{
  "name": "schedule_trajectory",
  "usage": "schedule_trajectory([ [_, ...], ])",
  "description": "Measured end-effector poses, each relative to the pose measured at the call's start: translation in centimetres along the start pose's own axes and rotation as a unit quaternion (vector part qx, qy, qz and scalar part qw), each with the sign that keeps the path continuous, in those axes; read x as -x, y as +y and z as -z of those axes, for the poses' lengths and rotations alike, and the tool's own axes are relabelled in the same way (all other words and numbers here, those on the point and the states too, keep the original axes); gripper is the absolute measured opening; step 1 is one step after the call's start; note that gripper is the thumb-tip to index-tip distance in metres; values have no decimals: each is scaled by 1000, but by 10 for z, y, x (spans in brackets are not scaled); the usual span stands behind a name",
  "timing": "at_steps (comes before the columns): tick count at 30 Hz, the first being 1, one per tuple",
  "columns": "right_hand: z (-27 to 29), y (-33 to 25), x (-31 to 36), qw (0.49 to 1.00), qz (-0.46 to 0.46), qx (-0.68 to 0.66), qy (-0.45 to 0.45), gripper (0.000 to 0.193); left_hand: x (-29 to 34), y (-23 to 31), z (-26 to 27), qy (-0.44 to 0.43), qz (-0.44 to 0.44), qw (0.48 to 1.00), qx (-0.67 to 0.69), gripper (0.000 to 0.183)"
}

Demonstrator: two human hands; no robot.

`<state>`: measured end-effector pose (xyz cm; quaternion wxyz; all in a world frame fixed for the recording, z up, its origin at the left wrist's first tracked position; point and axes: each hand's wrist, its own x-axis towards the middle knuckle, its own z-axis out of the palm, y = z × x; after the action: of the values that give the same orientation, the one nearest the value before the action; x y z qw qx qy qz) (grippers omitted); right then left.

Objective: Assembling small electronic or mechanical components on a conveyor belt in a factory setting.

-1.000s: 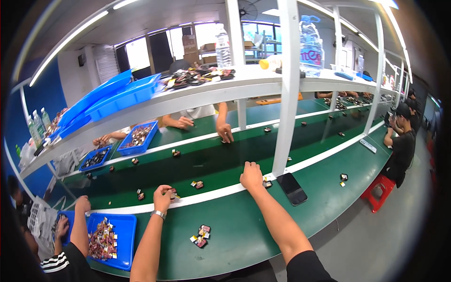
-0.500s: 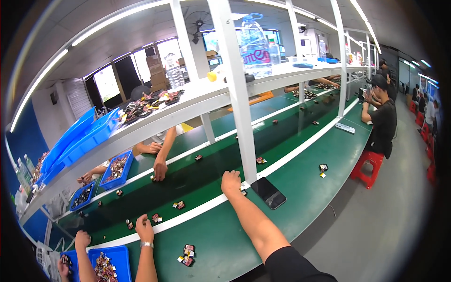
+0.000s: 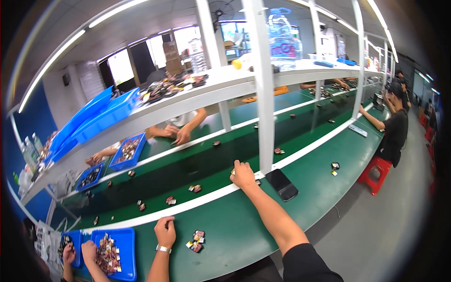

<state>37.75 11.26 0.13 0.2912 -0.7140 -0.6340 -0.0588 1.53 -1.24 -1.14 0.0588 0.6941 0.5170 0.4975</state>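
On the left, a shallow blue plastic tray (image 3: pixel 128 244); next, the left hand (image 3: pixel 164 231), curled, its grip unclear. Small dark-red parts with white-and-yellow tags (image 3: pixel 198 238) lie clustered on the green bench (image 3: pixel 230 239) between the hands. Now the right hand (image 3: pixel 243 175), curled at the white rail (image 3: pixel 211 199), contents impossible to tell, near a flat black phone (image 3: pixel 282 184).

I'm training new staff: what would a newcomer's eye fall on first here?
Probably the long green belt running across the middle, dotted with small parts. Next, perhaps a blue tray heaped with more parts at lower left, left of the left hand. Above, a big clear bottle stands on the white shelf, right of centre.
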Motion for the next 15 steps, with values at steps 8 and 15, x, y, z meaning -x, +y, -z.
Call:
schedule_trajectory([
  [8, 38, -143, 111, 882, 277, -348, -154, 55, -3, 6, -1, -224, 227, 897, 308, 34],
  [15, 34, -174, 123, 847, 381, -346, -133, 54, -11, -4, 12, -285, 282, 791, 462, 28],
])
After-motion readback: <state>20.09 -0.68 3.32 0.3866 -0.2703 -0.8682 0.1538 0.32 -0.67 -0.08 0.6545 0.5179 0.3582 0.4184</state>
